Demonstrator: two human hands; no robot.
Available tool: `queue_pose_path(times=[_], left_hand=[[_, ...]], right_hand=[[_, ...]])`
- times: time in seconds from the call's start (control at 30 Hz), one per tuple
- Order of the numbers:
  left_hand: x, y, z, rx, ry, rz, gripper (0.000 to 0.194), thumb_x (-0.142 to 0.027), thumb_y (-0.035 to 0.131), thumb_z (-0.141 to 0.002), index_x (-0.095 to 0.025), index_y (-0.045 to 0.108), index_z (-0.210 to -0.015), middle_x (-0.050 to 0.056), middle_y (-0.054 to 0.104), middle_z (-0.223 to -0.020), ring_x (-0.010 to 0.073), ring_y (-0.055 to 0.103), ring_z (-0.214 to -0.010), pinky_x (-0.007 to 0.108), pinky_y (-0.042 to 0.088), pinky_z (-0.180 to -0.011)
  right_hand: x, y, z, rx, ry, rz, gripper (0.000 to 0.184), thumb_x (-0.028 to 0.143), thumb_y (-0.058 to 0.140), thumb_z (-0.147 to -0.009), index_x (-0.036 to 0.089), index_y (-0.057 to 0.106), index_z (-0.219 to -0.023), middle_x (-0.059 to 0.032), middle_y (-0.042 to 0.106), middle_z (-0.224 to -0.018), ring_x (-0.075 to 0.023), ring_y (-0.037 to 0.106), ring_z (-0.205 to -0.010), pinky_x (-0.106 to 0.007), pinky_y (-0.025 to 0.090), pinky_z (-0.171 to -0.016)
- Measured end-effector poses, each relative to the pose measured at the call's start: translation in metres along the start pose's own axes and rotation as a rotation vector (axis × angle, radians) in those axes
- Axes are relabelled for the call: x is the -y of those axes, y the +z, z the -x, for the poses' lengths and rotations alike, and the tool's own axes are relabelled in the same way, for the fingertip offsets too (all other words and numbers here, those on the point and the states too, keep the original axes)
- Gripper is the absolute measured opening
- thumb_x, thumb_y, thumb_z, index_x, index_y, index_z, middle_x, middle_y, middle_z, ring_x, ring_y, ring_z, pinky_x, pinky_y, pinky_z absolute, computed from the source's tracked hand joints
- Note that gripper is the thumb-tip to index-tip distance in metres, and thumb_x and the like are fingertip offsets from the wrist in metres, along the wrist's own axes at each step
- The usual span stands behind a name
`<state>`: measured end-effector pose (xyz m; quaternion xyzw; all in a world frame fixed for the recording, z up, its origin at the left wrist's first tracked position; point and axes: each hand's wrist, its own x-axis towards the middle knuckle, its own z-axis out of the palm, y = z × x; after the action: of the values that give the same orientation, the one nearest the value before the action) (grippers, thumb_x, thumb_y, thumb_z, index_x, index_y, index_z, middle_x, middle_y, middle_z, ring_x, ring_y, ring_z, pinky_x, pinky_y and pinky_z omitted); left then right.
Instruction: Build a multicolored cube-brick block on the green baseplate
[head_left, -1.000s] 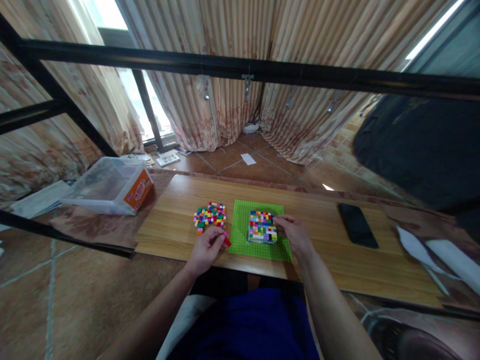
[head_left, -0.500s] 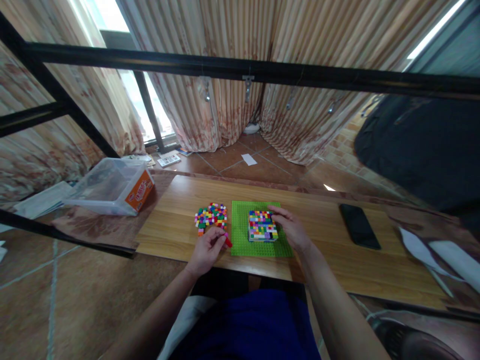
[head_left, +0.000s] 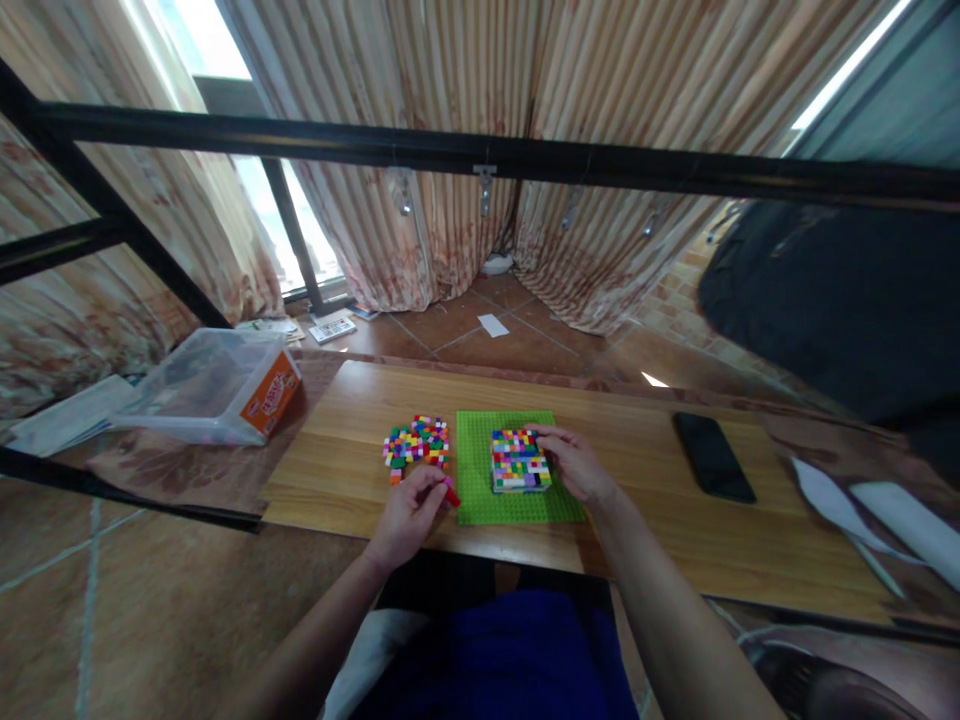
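Pinching red piece (head_left: pixel 452 495), left hand (head_left: pixel 409 513) sits just beside loose bricks (head_left: pixel 417 442). Right hand (head_left: pixel 577 466) at far right corner of block (head_left: pixel 519 464), can't tell if gripping anything; block stands on green baseplate (head_left: pixel 474 475) on wooden table (head_left: pixel 641 445)

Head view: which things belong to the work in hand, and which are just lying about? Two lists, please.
Part of the job: red piece in the left hand; brick block at the right hand; green baseplate beneath it; loose bricks.

Lying about: black phone; white floor paper; clear plastic box, though possibly the bricks' own.
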<state>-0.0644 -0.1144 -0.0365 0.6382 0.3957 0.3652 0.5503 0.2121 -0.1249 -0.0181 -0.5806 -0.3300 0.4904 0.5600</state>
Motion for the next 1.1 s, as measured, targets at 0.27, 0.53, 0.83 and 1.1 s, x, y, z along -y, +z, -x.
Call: queue_pose_path(times=[0.27,0.53,0.83,1.1], left_hand=[[-0.001,0.001,0.000,0.002,0.001,0.045,0.023,-0.041,0.059,-0.089,-0.019,0.058,-0.089,0.001,0.065,-0.076,0.0138,0.064,-0.068,0.027,0.053,-0.067],[-0.003,0.001,-0.002,0.017,-0.001,0.057,0.026,-0.044,0.060,-0.087,-0.018,0.056,-0.087,0.000,0.066,-0.075,0.0128,0.063,-0.065,0.025,0.051,-0.063],[-0.002,0.001,-0.002,0.018,-0.006,0.111,0.024,-0.041,0.062,-0.086,-0.018,0.057,-0.086,0.000,0.062,-0.077,0.0131,0.063,-0.068,0.026,0.054,-0.065],[0.000,0.001,-0.001,0.042,0.006,0.181,0.021,-0.036,0.064,-0.085,-0.017,0.057,-0.090,0.001,0.063,-0.080,0.0124,0.063,-0.071,0.025,0.052,-0.066]], right_hand=[[-0.005,0.005,-0.001,-0.053,-0.053,-0.006,0.034,0.043,0.072,-0.063,0.016,0.077,-0.083,-0.0039,0.074,-0.075,-0.0165,0.062,-0.070,-0.029,0.046,-0.070],[-0.015,0.007,0.008,-0.145,-0.122,-0.049,0.042,0.052,0.072,-0.065,0.019,0.077,-0.090,-0.0052,0.077,-0.085,-0.0198,0.067,-0.081,-0.032,0.050,-0.077],[-0.034,0.011,0.025,-0.467,-0.276,0.020,0.041,0.051,0.062,-0.076,0.017,0.075,-0.095,-0.0087,0.076,-0.099,-0.0238,0.066,-0.096,-0.040,0.050,-0.090],[0.002,0.065,0.073,-0.324,-0.657,0.553,0.026,0.037,0.052,-0.092,0.021,0.072,-0.098,-0.0083,0.072,-0.102,-0.0196,0.065,-0.095,-0.033,0.050,-0.083]])
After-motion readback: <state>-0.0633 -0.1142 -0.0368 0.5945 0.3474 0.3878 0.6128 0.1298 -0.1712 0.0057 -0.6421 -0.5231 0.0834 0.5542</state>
